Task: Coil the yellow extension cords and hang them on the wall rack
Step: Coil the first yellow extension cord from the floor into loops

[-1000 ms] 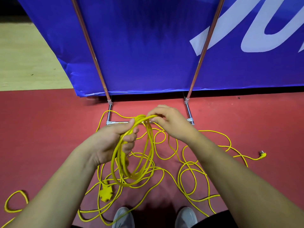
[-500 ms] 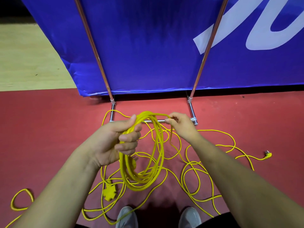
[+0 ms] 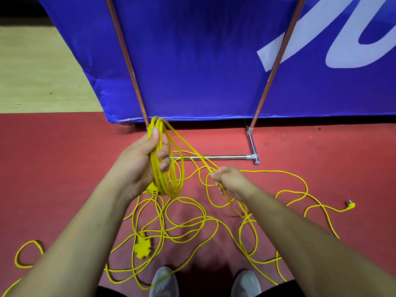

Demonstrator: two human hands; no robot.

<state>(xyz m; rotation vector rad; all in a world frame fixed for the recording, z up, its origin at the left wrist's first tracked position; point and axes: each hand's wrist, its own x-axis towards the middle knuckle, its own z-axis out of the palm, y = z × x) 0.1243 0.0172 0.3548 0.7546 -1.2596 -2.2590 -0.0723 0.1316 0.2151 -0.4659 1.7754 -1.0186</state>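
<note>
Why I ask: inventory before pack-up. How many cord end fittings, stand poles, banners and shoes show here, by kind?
Yellow socket blocks: 2
Yellow plug: 1
Copper-coloured poles: 2
Blue banner: 1
Grey shoes: 2
Total: 8
Yellow cords: too tangled to count, left out.

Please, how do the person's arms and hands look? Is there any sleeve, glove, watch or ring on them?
The left hand and the right hand are bare: no gloves, and no ring or watch shows. The left forearm and the right forearm are uncovered down to the picture's lower edge, so no sleeve is in view.
</note>
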